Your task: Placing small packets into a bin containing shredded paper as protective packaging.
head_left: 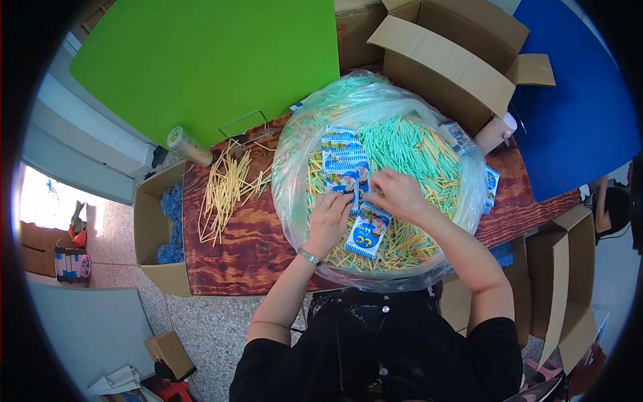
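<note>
A large clear plastic bag [288, 194] lies wide open before me, full of thin green and yellow sticks [402, 144]. Several blue-and-white printed packets [341, 157] overlap in a row on top of them. One more packet [370, 230] lies slanted closer to me. My left hand [330, 220], with a watch on its wrist, has its fingers closed at the near edge of the row, on a packet. Beside it my right hand [402, 194] is closed too, fingertips curled together between the row and the slanted packet; what they pinch is hidden.
Loose yellow sticks [228, 187] and a clear cylindrical container [189, 146] are on the wooden table [234, 268] at left. A pink-white bottle [495, 132] and an open cardboard box [442, 60] stand behind the bag. Green [207, 60] and blue [576, 100] boards flank the far side.
</note>
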Action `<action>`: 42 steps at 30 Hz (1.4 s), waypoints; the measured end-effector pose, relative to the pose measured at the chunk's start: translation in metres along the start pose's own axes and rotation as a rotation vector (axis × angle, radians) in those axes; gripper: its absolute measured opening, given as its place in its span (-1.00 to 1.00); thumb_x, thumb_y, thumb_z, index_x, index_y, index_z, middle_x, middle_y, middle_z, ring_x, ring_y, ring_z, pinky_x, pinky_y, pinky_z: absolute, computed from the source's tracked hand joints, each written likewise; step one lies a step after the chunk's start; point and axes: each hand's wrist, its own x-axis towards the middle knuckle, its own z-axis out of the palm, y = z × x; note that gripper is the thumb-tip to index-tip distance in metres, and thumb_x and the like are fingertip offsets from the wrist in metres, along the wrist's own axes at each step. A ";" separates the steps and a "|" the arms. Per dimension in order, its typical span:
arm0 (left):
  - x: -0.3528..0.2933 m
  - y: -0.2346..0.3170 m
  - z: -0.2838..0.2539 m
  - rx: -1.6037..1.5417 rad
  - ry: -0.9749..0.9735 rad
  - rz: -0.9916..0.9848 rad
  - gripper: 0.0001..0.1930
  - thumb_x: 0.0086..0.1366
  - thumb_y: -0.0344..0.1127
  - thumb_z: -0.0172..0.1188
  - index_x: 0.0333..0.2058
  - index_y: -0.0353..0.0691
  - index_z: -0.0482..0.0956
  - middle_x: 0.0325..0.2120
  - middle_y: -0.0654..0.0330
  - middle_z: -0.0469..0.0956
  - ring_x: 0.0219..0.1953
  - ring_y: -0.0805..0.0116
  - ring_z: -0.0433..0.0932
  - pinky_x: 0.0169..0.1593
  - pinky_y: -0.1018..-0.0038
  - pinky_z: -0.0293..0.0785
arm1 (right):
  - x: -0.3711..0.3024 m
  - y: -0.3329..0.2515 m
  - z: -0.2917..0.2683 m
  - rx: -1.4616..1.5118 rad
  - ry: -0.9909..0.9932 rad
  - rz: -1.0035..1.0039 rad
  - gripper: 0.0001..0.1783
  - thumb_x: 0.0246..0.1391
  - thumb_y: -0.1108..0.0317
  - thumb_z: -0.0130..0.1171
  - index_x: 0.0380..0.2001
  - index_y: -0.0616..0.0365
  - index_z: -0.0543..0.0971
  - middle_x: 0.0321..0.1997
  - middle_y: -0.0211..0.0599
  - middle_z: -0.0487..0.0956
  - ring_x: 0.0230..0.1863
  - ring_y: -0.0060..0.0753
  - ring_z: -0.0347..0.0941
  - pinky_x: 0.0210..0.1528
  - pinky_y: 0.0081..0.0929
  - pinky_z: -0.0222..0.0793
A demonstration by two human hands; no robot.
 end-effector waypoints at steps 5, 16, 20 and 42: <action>0.002 0.008 0.001 0.027 -0.031 -0.028 -0.78 0.12 -0.42 0.28 -0.21 -0.21 0.62 -0.33 0.12 0.53 -0.23 0.13 0.49 -0.16 0.31 0.43 | -0.025 0.019 0.018 -0.174 -0.155 -0.020 -0.73 0.01 0.15 0.26 -0.33 0.09 0.56 -0.37 -0.22 0.55 -0.22 -0.08 0.53 -0.30 -0.16 0.46; 0.013 0.037 0.004 -0.088 -0.059 0.000 -0.80 0.10 -0.32 0.33 -0.31 -0.26 0.60 -0.42 0.15 0.51 -0.29 0.17 0.46 -0.22 0.32 0.41 | -0.043 0.015 -0.011 -0.126 0.219 -0.250 -0.78 -0.07 0.35 0.28 -0.28 0.09 0.59 -0.39 -0.29 0.54 -0.29 -0.23 0.50 -0.33 -0.29 0.44; 0.018 0.035 0.007 -0.435 -0.346 -0.384 -0.80 0.14 -0.31 0.32 -0.51 -0.31 0.53 -0.57 0.16 0.45 -0.44 0.24 0.42 -0.32 0.38 0.34 | -0.043 0.012 -0.019 0.371 0.214 -0.045 -0.80 0.01 0.32 0.29 -0.33 0.17 0.57 -0.42 -0.19 0.57 -0.41 -0.15 0.53 -0.40 -0.33 0.38; 0.033 0.042 0.011 -0.567 -0.192 -0.515 -0.71 0.11 -0.34 0.38 -0.62 -0.27 0.44 -0.67 0.45 0.39 -0.60 0.73 0.23 -0.57 0.67 0.13 | 0.004 0.145 -0.017 -0.242 -0.072 0.417 -0.62 0.16 0.16 0.09 -0.18 0.32 0.44 -0.10 0.12 0.52 -0.01 0.08 0.46 -0.02 -0.05 0.37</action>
